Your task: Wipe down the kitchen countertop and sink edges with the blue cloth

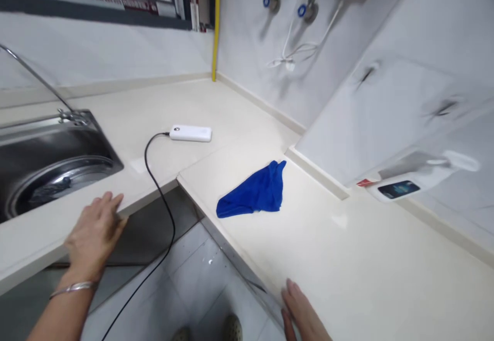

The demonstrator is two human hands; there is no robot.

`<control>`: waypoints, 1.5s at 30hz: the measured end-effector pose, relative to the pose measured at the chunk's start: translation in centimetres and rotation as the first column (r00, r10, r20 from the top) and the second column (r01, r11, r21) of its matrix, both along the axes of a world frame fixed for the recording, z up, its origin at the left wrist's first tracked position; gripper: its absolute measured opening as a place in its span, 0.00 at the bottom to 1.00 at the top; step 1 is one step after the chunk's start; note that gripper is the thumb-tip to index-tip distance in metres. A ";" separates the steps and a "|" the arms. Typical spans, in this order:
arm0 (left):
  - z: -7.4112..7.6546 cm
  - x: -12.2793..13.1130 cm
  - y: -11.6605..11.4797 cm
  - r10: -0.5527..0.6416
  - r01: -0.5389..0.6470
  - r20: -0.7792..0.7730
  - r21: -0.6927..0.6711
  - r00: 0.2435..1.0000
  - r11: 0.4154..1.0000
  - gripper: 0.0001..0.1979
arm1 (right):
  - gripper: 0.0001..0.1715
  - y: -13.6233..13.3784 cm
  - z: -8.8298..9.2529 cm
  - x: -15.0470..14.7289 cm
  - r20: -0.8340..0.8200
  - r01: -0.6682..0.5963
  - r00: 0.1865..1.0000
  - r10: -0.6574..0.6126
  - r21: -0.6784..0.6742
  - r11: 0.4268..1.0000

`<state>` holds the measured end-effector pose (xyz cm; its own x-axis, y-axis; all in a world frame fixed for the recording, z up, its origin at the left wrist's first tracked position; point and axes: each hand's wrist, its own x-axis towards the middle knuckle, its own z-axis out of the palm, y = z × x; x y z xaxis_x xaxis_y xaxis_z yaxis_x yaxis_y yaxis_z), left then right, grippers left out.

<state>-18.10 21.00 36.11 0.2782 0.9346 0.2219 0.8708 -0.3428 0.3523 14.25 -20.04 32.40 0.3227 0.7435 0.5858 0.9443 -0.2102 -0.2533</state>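
Observation:
My left hand (pixel 94 228) is at the front edge of the countertop by the sink, fingers curled on top and thumb below the edge. A silver bracelet (pixel 75 289) circles that wrist. Lower right, my right hand (pixel 303 312) rests at the edge of the other countertop, its fingers stretched out and its thumb apart at the side; nothing is in it. A crumpled blue cloth (pixel 252 191) lies on this right-hand countertop, away from both hands. Behind it, a white power bank (pixel 190 133) with a black cable (pixel 169 217) lies near the corner.
On the left is a steel sink (pixel 106 148) with a thin curved faucet (pixel 34 78). A yellow pipe (pixel 216 32) and two blue-handled valves (pixel 307 12) are at the back wall. A white device with a screen (pixel 399 189) is at the right wall. Below lies a tiled floor (pixel 200 274).

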 end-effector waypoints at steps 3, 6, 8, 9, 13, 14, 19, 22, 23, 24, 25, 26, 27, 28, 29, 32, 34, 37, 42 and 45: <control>1.9 1.2 -0.3 0.027 -0.031 -0.075 -0.053 0.997 0.998 0.35 | 0.26 0.3 2.2 1.1 0.004 -0.073 0.997 0.073 0.013 0.997; 3.7 2.3 -0.9 0.026 -0.040 -0.153 -0.092 0.988 0.995 0.37 | 0.18 0.4 3.3 2.2 -0.041 -0.115 0.992 0.116 0.035 0.993; 4.6 2.9 -1.7 0.043 -0.062 -0.162 -0.117 0.986 0.991 0.37 | 0.15 0.4 3.5 2.7 -0.084 -0.159 0.983 0.162 0.049 0.986; 5.0 3.4 -2.2 0.051 -0.071 -0.156 -0.123 0.986 0.990 0.37 | 0.15 0.4 3.5 2.8 -0.108 -0.183 0.976 0.188 0.056 0.981; 5.7 6.7 -4.7 0.136 -0.138 -0.038 -0.060 0.990 0.989 0.36 | 0.16 0.9 3.0 3.4 -0.267 -0.163 0.940 0.211 0.189 0.968; 5.8 8.2 -5.3 0.133 -0.133 0.006 -0.043 0.991 0.990 0.36 | 0.16 1.1 2.8 3.5 -0.316 -0.139 0.926 0.207 0.224 0.965; 5.1 18.4 -7.6 -0.303 0.321 0.156 -0.101 0.940 0.942 0.30 | 0.15 1.6 1.7 3.9 -0.445 -0.109 0.869 0.216 0.254 0.961; 4.3 24.4 -8.3 -0.548 0.564 0.136 -0.162 0.825 0.810 0.33 | 0.15 1.6 1.1 4.0 -0.443 -0.094 0.875 0.195 0.240 0.966; 4.0 26.0 -8.3 -0.597 0.605 0.099 -0.179 0.796 0.776 0.35 | 0.15 1.6 0.9 4.0 -0.432 -0.092 0.882 0.186 0.230 0.969; 3.6 27.1 -8.3 -0.631 0.629 0.057 -0.191 0.773 0.753 0.37 | 0.15 1.6 0.8 4.0 -0.421 -0.087 0.890 0.174 0.219 0.972; 3.2 27.9 -8.1 -0.654 0.645 0.017 -0.194 0.756 0.740 0.37 | 0.14 1.6 0.7 4.1 -0.412 -0.076 0.898 0.156 0.203 0.976; 2.7 28.3 -7.8 -0.668 0.655 -0.013 -0.182 0.744 0.733 0.37 | 0.14 1.6 0.6 4.0 -0.407 -0.054 0.904 0.127 0.186 0.981; 2.2 28.5 -7.5 -0.675 0.664 -0.029 -0.154 0.737 0.732 0.35 | 0.14 1.5 0.6 4.0 -0.406 -0.021 0.909 0.090 0.170 0.985; 1.7 28.4 -7.1 -0.681 0.674 -0.031 -0.116 0.732 0.730 0.32 | 0.13 1.4 0.6 3.9 -0.407 0.018 0.912 0.048 0.157 0.987; 1.3 28.1 -6.7 -0.689 0.686 -0.024 -0.076 0.725 0.724 0.29 | 0.13 1.3 0.7 3.8 -0.405 0.062 0.914 0.005 0.153 0.986; 0.6 27.2 -5.6 -0.717 0.718 0.017 -0.006 0.696 0.696 0.24 | 0.12 1.3 0.8 3.4 -0.398 0.154 0.913 -0.085 0.145 0.977; 0.6 27.0 -5.0 -0.728 0.730 0.067 -0.026 0.683 0.683 0.22 | 0.11 1.8 0.8 3.1 -0.396 0.197 0.909 -0.131 0.131 0.971; 1.4 27.4 -4.0 -0.694 0.726 0.225 -0.121 0.684 0.677 0.19 | 0.10 3.3 0.6 2.9 -0.391 0.341 0.875 -0.285 0.080 0.937; 3.4 28.7 -0.9 -0.229 0.559 0.594 -0.460 0.771 0.690 0.15 | 0.16 5.2 0.6 3.1 -0.336 0.538 0.788 -0.516 -0.034 0.842; 4.2 29.1 0.3 0.311 0.510 0.690 -0.705 0.654 0.493 0.20 | 0.18 5.2 0.7 3.1 -0.357 0.550 0.764 -0.537 -0.074 0.832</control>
<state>10.96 21.34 40.32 0.5342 0.7275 -0.4305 0.1973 0.3879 0.9003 17.35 -14.89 33.09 0.8529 0.3633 0.3750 0.5206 -0.6465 -0.5578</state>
